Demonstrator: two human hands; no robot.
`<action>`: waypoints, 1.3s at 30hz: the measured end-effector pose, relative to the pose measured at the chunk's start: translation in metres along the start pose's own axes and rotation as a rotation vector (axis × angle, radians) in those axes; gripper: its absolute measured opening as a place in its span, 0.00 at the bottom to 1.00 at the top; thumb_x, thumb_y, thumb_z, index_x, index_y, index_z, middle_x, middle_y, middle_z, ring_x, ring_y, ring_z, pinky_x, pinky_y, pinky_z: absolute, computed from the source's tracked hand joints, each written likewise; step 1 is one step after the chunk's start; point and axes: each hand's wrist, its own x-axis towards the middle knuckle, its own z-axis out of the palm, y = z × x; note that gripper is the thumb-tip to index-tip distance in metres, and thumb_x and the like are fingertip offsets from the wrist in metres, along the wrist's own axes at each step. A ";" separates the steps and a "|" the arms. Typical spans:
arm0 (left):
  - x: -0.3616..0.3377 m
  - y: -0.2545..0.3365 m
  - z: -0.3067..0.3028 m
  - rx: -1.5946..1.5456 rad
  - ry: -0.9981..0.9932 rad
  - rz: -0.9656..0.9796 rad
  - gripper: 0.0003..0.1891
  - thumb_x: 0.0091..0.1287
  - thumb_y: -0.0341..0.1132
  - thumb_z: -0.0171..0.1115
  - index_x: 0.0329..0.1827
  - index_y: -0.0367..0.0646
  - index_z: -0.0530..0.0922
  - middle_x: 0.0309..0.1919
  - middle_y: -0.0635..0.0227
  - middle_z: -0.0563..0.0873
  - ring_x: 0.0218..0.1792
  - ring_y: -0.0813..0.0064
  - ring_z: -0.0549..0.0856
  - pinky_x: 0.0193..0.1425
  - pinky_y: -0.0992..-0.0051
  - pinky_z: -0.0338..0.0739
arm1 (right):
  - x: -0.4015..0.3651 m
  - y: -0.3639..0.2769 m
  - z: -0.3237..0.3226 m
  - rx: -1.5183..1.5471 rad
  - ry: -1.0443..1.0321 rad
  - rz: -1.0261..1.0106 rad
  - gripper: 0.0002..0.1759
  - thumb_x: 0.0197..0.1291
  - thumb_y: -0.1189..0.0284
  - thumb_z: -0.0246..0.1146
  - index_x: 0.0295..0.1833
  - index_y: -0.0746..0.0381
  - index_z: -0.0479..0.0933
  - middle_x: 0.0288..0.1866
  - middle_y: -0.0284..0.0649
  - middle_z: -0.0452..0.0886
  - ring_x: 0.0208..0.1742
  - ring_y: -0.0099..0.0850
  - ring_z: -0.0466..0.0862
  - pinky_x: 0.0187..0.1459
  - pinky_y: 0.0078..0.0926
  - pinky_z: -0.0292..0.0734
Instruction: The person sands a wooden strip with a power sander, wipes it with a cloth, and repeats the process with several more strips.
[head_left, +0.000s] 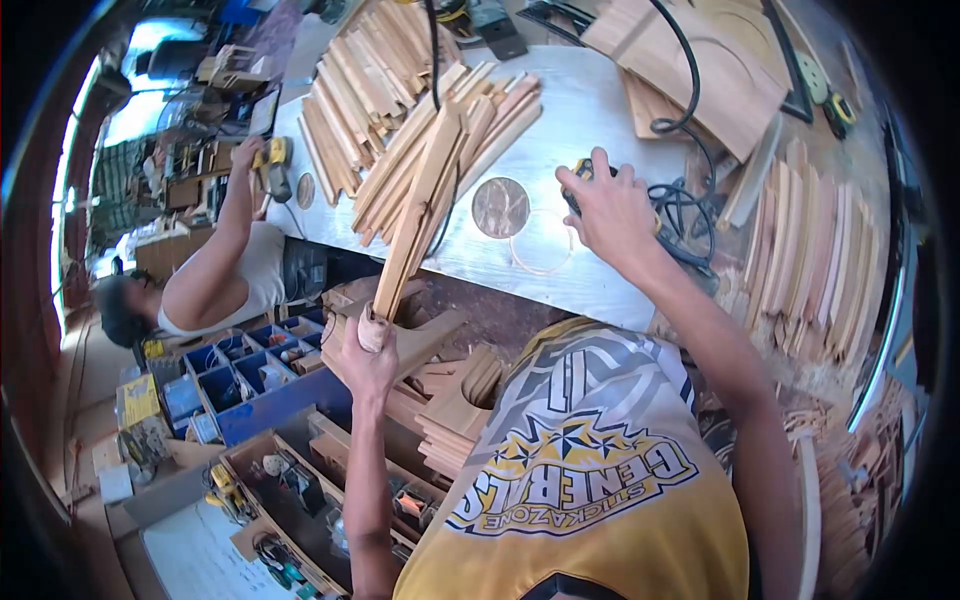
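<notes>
My left hand [368, 350] is wrapped round the lower end of a long wooden strip [420, 215], which slants up over a pile of similar strips [385, 85] on the pale worktable [560, 90]. Over the table's right part, my right hand [605, 205] rests on a black and yellow power tool [578, 183], its fingers bent over the top. Much of the tool is hidden under the hand. A black cord [690, 215] lies coiled just right of it. Between my hands is a round dark disc [500, 208] set in the tabletop.
A co-worker [215, 265] at the left reaches to a yellow tool [277, 155] at the table's edge. Stacked strips [810, 255] stand at the right, wooden panels [700, 75] at the upper right. Blue bins [240, 385] and a toolbox [290, 490] are at the lower left.
</notes>
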 end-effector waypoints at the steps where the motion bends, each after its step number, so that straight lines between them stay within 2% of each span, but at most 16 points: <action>1: 0.004 0.007 -0.002 0.027 0.023 0.034 0.11 0.63 0.29 0.73 0.41 0.36 0.79 0.29 0.55 0.86 0.29 0.67 0.86 0.40 0.68 0.81 | 0.003 0.000 0.001 0.002 0.012 -0.018 0.30 0.53 0.59 0.80 0.60 0.43 0.74 0.58 0.46 0.73 0.47 0.50 0.83 0.41 0.47 0.80; 6: 0.019 0.023 -0.005 0.088 0.107 -0.007 0.10 0.64 0.30 0.73 0.41 0.37 0.79 0.29 0.52 0.86 0.31 0.61 0.90 0.39 0.67 0.82 | 0.015 0.007 -0.005 0.027 -0.042 -0.074 0.29 0.54 0.59 0.79 0.60 0.43 0.75 0.58 0.45 0.73 0.49 0.51 0.82 0.43 0.50 0.80; 7: 0.023 0.023 -0.005 0.077 0.131 -0.010 0.11 0.64 0.31 0.73 0.43 0.37 0.80 0.30 0.50 0.87 0.34 0.56 0.92 0.40 0.65 0.82 | 0.014 0.007 -0.005 0.020 -0.027 -0.038 0.29 0.55 0.59 0.79 0.60 0.43 0.75 0.58 0.45 0.73 0.50 0.51 0.82 0.43 0.50 0.80; 12: 0.054 0.003 -0.004 0.082 0.159 -0.011 0.12 0.64 0.32 0.73 0.46 0.39 0.79 0.33 0.47 0.88 0.38 0.48 0.92 0.41 0.63 0.83 | 0.017 0.004 -0.007 0.007 -0.032 0.074 0.30 0.57 0.59 0.78 0.62 0.45 0.73 0.59 0.46 0.72 0.52 0.52 0.81 0.45 0.50 0.81; 14: 0.075 -0.013 0.013 -0.011 0.137 0.011 0.13 0.64 0.36 0.73 0.43 0.41 0.78 0.32 0.49 0.87 0.37 0.47 0.90 0.39 0.58 0.80 | 0.019 0.002 -0.008 -0.022 -0.033 0.109 0.30 0.57 0.60 0.78 0.63 0.45 0.72 0.60 0.46 0.71 0.52 0.52 0.81 0.46 0.50 0.81; 15: 0.089 -0.022 0.021 0.108 0.072 -0.051 0.15 0.66 0.40 0.72 0.45 0.42 0.77 0.37 0.44 0.88 0.41 0.40 0.89 0.42 0.50 0.80 | 0.018 0.000 -0.006 -0.031 -0.013 0.124 0.31 0.57 0.60 0.78 0.64 0.45 0.72 0.60 0.46 0.71 0.53 0.52 0.81 0.46 0.50 0.82; 18: 0.128 -0.039 0.053 0.210 -0.035 -0.100 0.20 0.66 0.44 0.72 0.49 0.41 0.75 0.41 0.41 0.89 0.44 0.35 0.87 0.45 0.44 0.79 | 0.016 -0.005 0.001 -0.076 0.022 0.178 0.33 0.56 0.60 0.78 0.66 0.44 0.72 0.60 0.46 0.71 0.54 0.52 0.80 0.48 0.52 0.81; 20: 0.152 -0.043 0.070 0.199 -0.127 -0.084 0.26 0.65 0.47 0.74 0.52 0.38 0.72 0.43 0.39 0.88 0.46 0.34 0.87 0.48 0.44 0.79 | 0.014 -0.009 0.004 -0.056 0.020 0.219 0.35 0.54 0.60 0.77 0.67 0.46 0.72 0.60 0.49 0.72 0.52 0.54 0.81 0.46 0.51 0.81; 22: 0.170 -0.064 0.093 0.113 -0.112 0.101 0.26 0.67 0.47 0.73 0.53 0.37 0.71 0.44 0.37 0.87 0.47 0.34 0.87 0.49 0.45 0.78 | 0.015 -0.017 0.001 -0.080 0.067 0.230 0.35 0.53 0.60 0.77 0.67 0.47 0.73 0.58 0.49 0.72 0.51 0.54 0.81 0.46 0.51 0.80; 25: 0.202 -0.087 0.119 -0.039 -0.218 0.124 0.25 0.70 0.46 0.71 0.54 0.34 0.70 0.46 0.35 0.84 0.49 0.34 0.85 0.52 0.46 0.77 | 0.017 -0.033 0.002 -0.026 0.006 0.345 0.34 0.54 0.60 0.77 0.67 0.48 0.75 0.57 0.48 0.72 0.52 0.52 0.80 0.48 0.52 0.80; 28: 0.237 -0.094 0.135 -0.154 -0.093 0.207 0.24 0.72 0.45 0.69 0.54 0.32 0.70 0.46 0.35 0.82 0.51 0.34 0.82 0.55 0.47 0.75 | 0.018 -0.048 0.007 -0.034 0.051 0.386 0.34 0.53 0.60 0.78 0.67 0.49 0.75 0.57 0.48 0.73 0.52 0.52 0.80 0.49 0.51 0.80; 29: 0.251 -0.098 0.135 -0.196 -0.165 0.227 0.24 0.73 0.44 0.67 0.55 0.31 0.70 0.47 0.35 0.81 0.52 0.34 0.81 0.57 0.47 0.74 | 0.019 -0.053 0.010 -0.031 0.069 0.400 0.35 0.52 0.61 0.78 0.67 0.50 0.75 0.58 0.48 0.73 0.52 0.53 0.80 0.50 0.51 0.80; 33: 0.316 -0.075 0.133 -0.198 -0.079 0.300 0.21 0.73 0.40 0.65 0.56 0.31 0.71 0.50 0.34 0.80 0.52 0.33 0.81 0.57 0.46 0.75 | 0.024 -0.073 0.017 -0.027 0.075 0.446 0.37 0.50 0.61 0.79 0.67 0.51 0.74 0.59 0.49 0.73 0.53 0.53 0.80 0.50 0.52 0.80; 35: 0.372 -0.056 0.150 -0.266 -0.089 0.231 0.23 0.73 0.41 0.64 0.59 0.30 0.71 0.52 0.33 0.79 0.52 0.32 0.82 0.58 0.44 0.76 | 0.026 -0.082 0.021 -0.029 0.100 0.459 0.38 0.50 0.61 0.79 0.67 0.51 0.74 0.59 0.50 0.73 0.53 0.53 0.80 0.50 0.52 0.79; 37: 0.414 -0.006 0.145 -0.144 -0.099 0.282 0.30 0.74 0.43 0.63 0.65 0.25 0.68 0.54 0.33 0.79 0.55 0.31 0.83 0.61 0.45 0.78 | 0.029 -0.091 0.023 -0.013 0.119 0.479 0.38 0.48 0.61 0.80 0.67 0.51 0.74 0.60 0.51 0.74 0.54 0.54 0.79 0.51 0.52 0.78; 39: 0.468 0.023 0.182 -0.241 -0.199 0.076 0.37 0.73 0.46 0.63 0.71 0.22 0.62 0.59 0.30 0.78 0.60 0.31 0.82 0.65 0.46 0.79 | 0.031 -0.097 0.026 -0.018 0.136 0.489 0.39 0.48 0.61 0.80 0.67 0.51 0.74 0.60 0.52 0.74 0.54 0.54 0.79 0.52 0.52 0.78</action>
